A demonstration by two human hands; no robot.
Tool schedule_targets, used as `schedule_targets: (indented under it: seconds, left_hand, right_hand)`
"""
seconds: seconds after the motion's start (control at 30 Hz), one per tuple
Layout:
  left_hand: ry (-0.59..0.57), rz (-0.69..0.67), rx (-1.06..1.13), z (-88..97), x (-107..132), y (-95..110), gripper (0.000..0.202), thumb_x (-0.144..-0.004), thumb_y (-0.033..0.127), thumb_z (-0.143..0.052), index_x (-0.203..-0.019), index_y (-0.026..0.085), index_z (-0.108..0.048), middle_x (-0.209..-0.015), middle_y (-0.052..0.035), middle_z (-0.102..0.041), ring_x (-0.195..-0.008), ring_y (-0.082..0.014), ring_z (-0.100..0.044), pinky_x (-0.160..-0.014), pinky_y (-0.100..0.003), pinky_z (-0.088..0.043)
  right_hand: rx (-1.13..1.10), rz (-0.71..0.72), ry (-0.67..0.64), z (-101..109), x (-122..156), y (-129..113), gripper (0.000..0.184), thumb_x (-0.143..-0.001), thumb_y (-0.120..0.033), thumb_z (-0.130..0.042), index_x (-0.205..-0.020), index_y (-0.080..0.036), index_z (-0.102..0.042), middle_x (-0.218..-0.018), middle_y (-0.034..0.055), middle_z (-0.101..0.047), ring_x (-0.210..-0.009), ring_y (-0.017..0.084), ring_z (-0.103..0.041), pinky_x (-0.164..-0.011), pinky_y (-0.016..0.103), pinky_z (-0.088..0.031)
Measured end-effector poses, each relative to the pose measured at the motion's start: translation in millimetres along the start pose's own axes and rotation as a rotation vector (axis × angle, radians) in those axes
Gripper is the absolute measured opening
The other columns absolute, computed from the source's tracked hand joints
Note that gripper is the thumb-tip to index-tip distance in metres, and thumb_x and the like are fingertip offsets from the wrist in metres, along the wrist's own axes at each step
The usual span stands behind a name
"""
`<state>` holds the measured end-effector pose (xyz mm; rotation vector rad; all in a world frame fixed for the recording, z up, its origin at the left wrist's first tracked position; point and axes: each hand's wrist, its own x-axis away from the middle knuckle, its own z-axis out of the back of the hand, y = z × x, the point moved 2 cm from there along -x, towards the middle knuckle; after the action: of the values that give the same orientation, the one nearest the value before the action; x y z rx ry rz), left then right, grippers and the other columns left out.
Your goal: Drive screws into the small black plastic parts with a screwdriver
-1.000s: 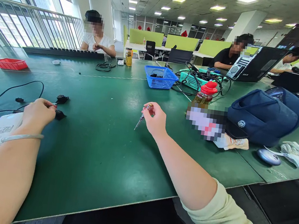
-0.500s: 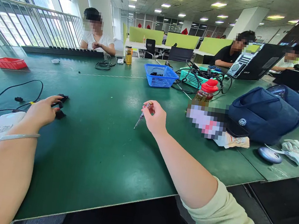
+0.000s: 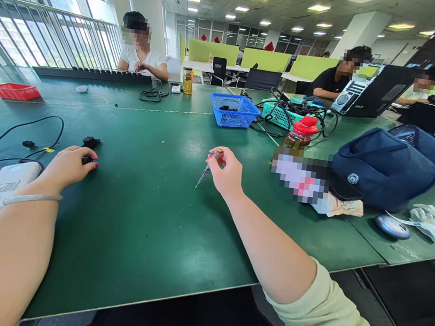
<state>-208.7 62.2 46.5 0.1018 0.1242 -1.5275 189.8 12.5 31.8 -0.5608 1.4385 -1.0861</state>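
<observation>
My left hand (image 3: 68,166) is closed over a small black part (image 3: 87,160) at the left of the green table. Its fingers cover most of that part, so its exact kind is hidden. Another small black piece (image 3: 91,142) lies just beyond the fingers. My right hand (image 3: 226,171) grips a slim screwdriver (image 3: 203,174) by its handle, with the thin metal shaft pointing down and slightly left toward the tabletop. Beside my left wrist sits a white box-shaped device (image 3: 3,189) with dark markings on top.
Black cable (image 3: 60,133) loops at left near a red tray (image 3: 16,92). Farther back are a blue basket (image 3: 232,117) and a green basket (image 3: 278,115) with cables. A red-lidded bottle (image 3: 301,131), navy bag (image 3: 391,166) and mouse (image 3: 392,227) stand right. Several people sit around.
My left hand has closed and shifted slightly right and down, taking hold of one black part and leaving the other behind. My right hand and the screwdriver stay in place.
</observation>
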Motion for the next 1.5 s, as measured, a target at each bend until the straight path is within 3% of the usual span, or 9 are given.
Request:
schedule_targets:
  seconds: [0.17, 0.33, 0.47, 0.8, 0.97, 1.2, 1.37, 1.43, 1.5]
  left_hand:
    - [0.128, -0.004, 0.085, 3.8, 5, -2, 0.051, -0.082, 0.03, -0.056, -0.129, 0.01, -0.056, -0.129, -0.0162, -0.059, -0.134, -0.0271, -0.042, -0.114, -0.038, -0.032]
    - [0.114, -0.074, 0.151, -2.9, 7, -8, 0.069, -0.082, 0.036, -0.054, -0.145, 0.013, -0.041, -0.128, -0.0121, -0.056, -0.118, -0.0227, -0.053, -0.111, -0.039, -0.035]
    - [0.147, -0.064, 0.154, -6.1, 5, -9, 0.072, -0.083, 0.035, -0.052, -0.149, 0.014, -0.034, -0.135, -0.0122, -0.052, -0.118, -0.0229, -0.054, -0.111, -0.039, -0.036]
    - [0.069, 0.041, 0.189, -1.8, 9, -3, 0.079, -0.087, 0.036, -0.053, -0.156, 0.018, -0.019, -0.147, -0.0114, -0.052, -0.122, -0.0282, -0.058, -0.105, -0.042, -0.041]
    - [0.05, 0.039, 0.193, -7.7, 6, -8, 0.083, -0.088, 0.037, -0.054, -0.157, 0.014, -0.015, -0.145, -0.0135, -0.054, -0.126, -0.0278, -0.056, -0.107, -0.042, -0.039]
    - [0.058, 0.087, 0.219, -11.2, 1, -12, 0.084, -0.088, 0.045, -0.054, -0.157, 0.013, -0.018, -0.145, -0.013, -0.055, -0.122, -0.0291, -0.058, -0.105, -0.044, -0.041]
    - [0.061, 0.15, 0.153, -7.1, 0, -14, 0.079, -0.086, 0.043, -0.056, -0.153, 0.011, -0.03, -0.125, -0.0111, -0.069, -0.113, -0.0295, -0.063, -0.099, -0.044, -0.046]
    - [0.062, 0.148, 0.137, -3.6, 1, -7, 0.076, -0.085, 0.04, -0.057, -0.151, 0.012, -0.033, -0.118, -0.0094, -0.071, -0.109, -0.0295, -0.064, -0.096, -0.044, -0.048]
    - [0.081, 0.092, 0.158, 2.6, 5, 14, 0.073, -0.086, 0.039, -0.057, -0.15, 0.013, -0.036, -0.117, -0.0101, -0.072, -0.107, -0.0293, -0.065, -0.095, -0.045, -0.049]
  right_hand:
    - [0.0, 0.006, 0.004, 0, 1, 0, 0.011, -0.082, -0.032, -0.058, -0.088, -0.023, -0.06, -0.078, -0.0002, -0.067, -0.073, 0.017, -0.067, -0.075, 0.035, -0.055]
    - [0.006, 0.005, 0.003, 0, 1, 1, 0.012, -0.082, -0.032, -0.058, -0.088, -0.023, -0.06, -0.079, -0.0004, -0.068, -0.074, 0.016, -0.068, -0.077, 0.035, -0.055]
    - [0.011, 0.012, 0.006, 0, 0, 1, 0.01, -0.082, -0.032, -0.058, -0.088, -0.023, -0.059, -0.078, -0.0006, -0.067, -0.073, 0.016, -0.067, -0.076, 0.035, -0.055]
    - [0.004, 0.019, 0.003, -1, 0, 2, 0.01, -0.082, -0.031, -0.058, -0.088, -0.023, -0.06, -0.078, -0.0008, -0.067, -0.071, 0.015, -0.067, -0.074, 0.034, -0.055]
    - [0.01, 0.014, 0.0, -1, 1, 2, 0.01, -0.082, -0.031, -0.058, -0.087, -0.023, -0.06, -0.077, -0.0007, -0.067, -0.071, 0.016, -0.067, -0.074, 0.035, -0.055]
    - [0.002, -0.001, -0.007, -1, 1, 1, 0.011, -0.082, -0.033, -0.058, -0.088, -0.023, -0.06, -0.078, 0.0, -0.067, -0.072, 0.017, -0.068, -0.074, 0.035, -0.055]
    - [0.023, -0.011, -0.011, -1, 1, 1, 0.012, -0.083, -0.034, -0.057, -0.089, -0.024, -0.06, -0.08, 0.0004, -0.068, -0.074, 0.017, -0.068, -0.076, 0.035, -0.055]
    - [0.043, -0.005, -0.021, -1, 1, 0, 0.012, -0.083, -0.034, -0.056, -0.09, -0.024, -0.06, -0.08, 0.0005, -0.068, -0.074, 0.017, -0.067, -0.076, 0.035, -0.055]
    - [0.078, 0.006, -0.046, -2, 2, -3, 0.014, -0.084, -0.033, -0.055, -0.094, -0.024, -0.06, -0.08, 0.0001, -0.068, -0.073, 0.016, -0.066, -0.076, 0.034, -0.055]
